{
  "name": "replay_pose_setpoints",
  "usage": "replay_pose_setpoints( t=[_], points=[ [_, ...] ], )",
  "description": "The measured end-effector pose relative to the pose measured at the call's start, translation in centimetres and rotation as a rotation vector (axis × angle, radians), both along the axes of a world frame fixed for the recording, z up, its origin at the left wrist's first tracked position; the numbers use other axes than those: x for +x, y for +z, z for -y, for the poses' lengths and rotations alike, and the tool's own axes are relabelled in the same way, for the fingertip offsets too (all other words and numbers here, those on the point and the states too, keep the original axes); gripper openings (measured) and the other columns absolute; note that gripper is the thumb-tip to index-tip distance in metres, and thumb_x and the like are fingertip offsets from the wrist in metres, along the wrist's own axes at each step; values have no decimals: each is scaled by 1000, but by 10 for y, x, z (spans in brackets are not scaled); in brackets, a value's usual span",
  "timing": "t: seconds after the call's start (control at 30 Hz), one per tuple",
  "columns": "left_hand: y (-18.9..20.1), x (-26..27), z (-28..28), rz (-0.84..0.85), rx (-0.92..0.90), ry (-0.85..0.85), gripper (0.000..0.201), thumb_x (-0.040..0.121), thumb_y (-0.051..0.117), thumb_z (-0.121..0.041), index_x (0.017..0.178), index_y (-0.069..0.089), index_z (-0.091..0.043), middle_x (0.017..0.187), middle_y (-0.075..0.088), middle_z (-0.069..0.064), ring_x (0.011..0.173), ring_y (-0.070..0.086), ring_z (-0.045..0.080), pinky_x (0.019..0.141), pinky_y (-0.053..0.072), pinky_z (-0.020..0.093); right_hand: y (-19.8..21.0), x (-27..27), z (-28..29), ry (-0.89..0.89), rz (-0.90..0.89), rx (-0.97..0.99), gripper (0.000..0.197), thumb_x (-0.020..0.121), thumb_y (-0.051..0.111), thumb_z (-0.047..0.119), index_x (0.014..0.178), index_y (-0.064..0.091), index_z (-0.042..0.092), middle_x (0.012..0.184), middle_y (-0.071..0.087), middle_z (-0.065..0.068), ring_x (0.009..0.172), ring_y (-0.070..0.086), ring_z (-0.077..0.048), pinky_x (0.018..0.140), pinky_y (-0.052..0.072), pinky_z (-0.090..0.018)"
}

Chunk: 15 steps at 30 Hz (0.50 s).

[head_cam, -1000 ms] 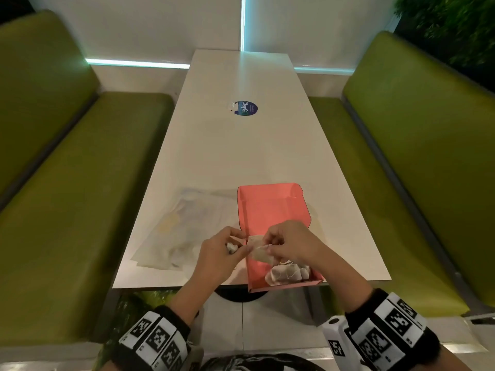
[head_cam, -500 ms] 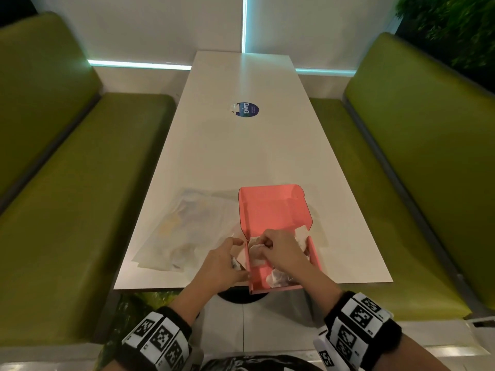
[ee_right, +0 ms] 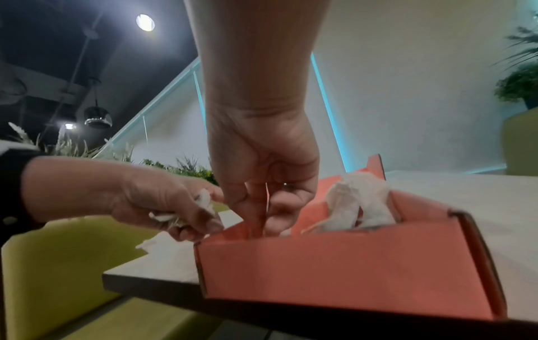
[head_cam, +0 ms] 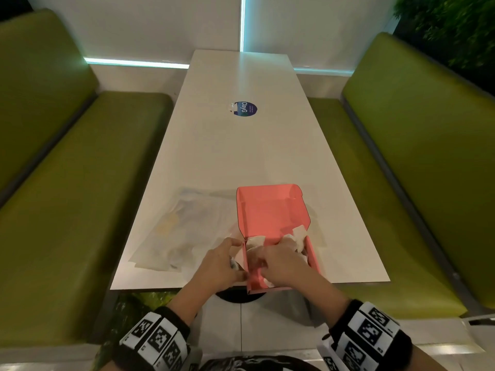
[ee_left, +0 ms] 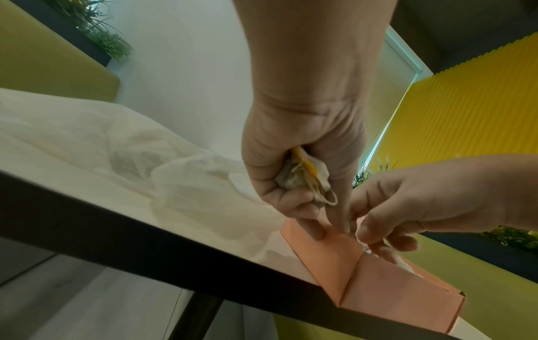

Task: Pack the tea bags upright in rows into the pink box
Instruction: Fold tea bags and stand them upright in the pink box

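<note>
Left wrist view: left hand (ee_left: 302,147) grips bunched tea bags (ee_left: 304,176); right hand (ee_left: 413,197) fingers reach into pink box (ee_left: 387,296).

The box (ee_right: 349,271) under my fingers looks like thin pink card, matt, with crisp folded creases and a raw cut edge at the corner. The tea bags (ee_right: 358,202) in it are soft white filter paper, crumpled and slightly fuzzy. My left hand (ee_left: 299,161) grips a bunch (ee_left: 305,177) of the same limp paper, with pale string and a yellow tag showing. The table (head_cam: 241,156) is a smooth cream top with a faint sheen and a dark edge band. The bag (head_cam: 176,231) lying on it is thin, clear, wrinkled plastic, glossy in the folds. The benches (head_cam: 80,196) look like smooth green vinyl, softly shiny. The sticker (head_cam: 245,109) is glossy.
</note>
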State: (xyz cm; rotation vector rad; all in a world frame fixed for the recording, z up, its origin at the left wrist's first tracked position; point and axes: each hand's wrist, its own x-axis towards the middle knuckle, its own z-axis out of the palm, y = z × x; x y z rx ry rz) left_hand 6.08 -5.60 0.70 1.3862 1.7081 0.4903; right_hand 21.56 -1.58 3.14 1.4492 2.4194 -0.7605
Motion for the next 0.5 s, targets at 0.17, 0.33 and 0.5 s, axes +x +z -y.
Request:
replay_pose_setpoints(
  t=[0.17,0.33,0.5],
  points=[
    [1,1,1,-21,1,-8,64,74,78,-21,129,44,-24,75,62,3,67,59,10,65,51,20,-6,-10,4,49,7,-38,33,92,44,13,124,53,14,108,64,-7,98,60,-24,87,49,-37],
    [0,1,1,-16,0,0,68,70,81,-29,128,45,-24,80,65,4,72,63,13,68,52,24,1,8,-6,-94,-111,56,38,92,45,9,125,57,24,114,65,-1,90,61,-16,87,49,-31],
    [-2,0,-1,-34,-4,-3,68,70,80,-27,128,45,-25,86,66,3,73,62,11,66,50,22,-3,32,-25,-374,39,237,15,89,49,20,90,64,16,91,60,-1,89,63,-21,77,53,-32]
  ],
)
